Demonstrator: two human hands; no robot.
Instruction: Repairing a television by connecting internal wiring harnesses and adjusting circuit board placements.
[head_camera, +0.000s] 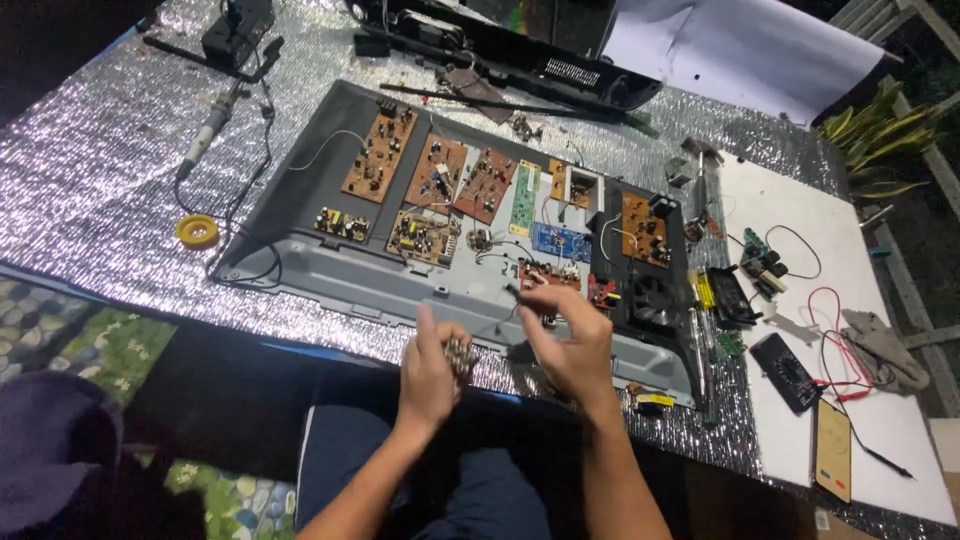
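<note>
Small silvery metal part (460, 355) gripped in left hand (430, 375), 6 o'clock of grey metal chassis (320, 265); right hand (570, 345) half-open, pinching thin wire, contents unclear. Brown circuit boards (380, 155) already exposed, mostly seated.

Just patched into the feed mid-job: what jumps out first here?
A large grey metal back panel studded with brown circuit boards spans the crinkled silver foil sheet at centre. At its near edge, the left hand grips a small metallic part while the right hand hovers open beside it.
</note>
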